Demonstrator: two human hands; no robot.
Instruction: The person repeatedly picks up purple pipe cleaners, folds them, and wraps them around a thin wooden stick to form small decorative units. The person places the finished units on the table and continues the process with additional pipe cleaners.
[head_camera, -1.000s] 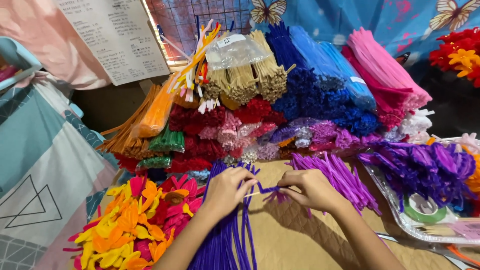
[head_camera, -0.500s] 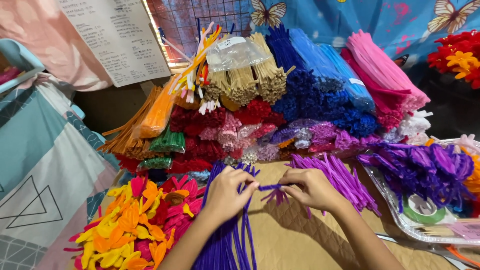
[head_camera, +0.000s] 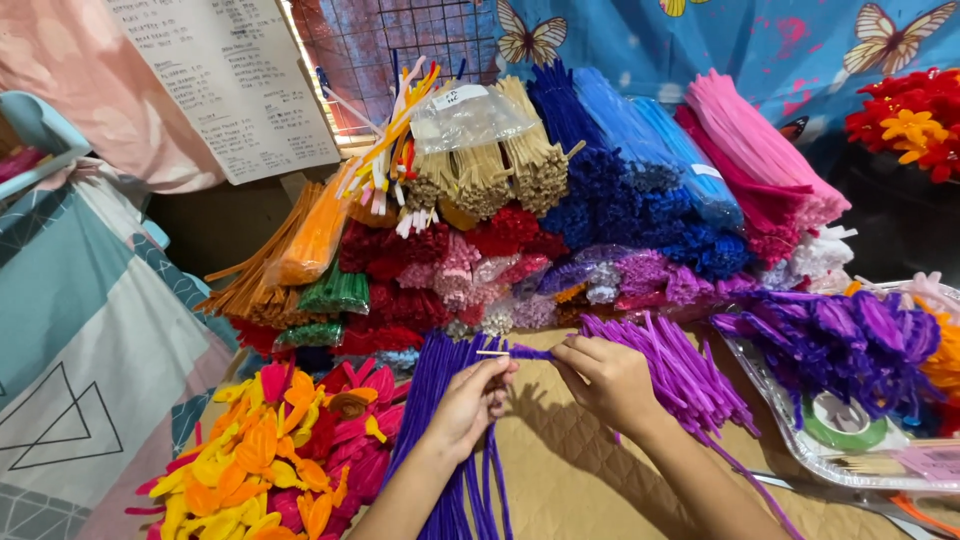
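left hand (head_camera: 470, 400) pinched on a thin wooden stick (head_camera: 492, 353); right hand (head_camera: 608, 378) gripping a purple pipe cleaner (head_camera: 532, 352) at the stick's end, above the tabletop (head_camera: 560, 470), beside loose purple pipe cleaners (head_camera: 680, 370).

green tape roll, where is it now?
Head view, lower right: the green tape roll lies in the clear tray, just below the purple petal pieces and right of the right hand.

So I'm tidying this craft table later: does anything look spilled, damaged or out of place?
Nothing looks spilled or damaged. One loose purple pipe cleaner trails off alone past the right forearm, away from the light purple pile. Both hands pinch a thin wooden stick wrapped in purple.
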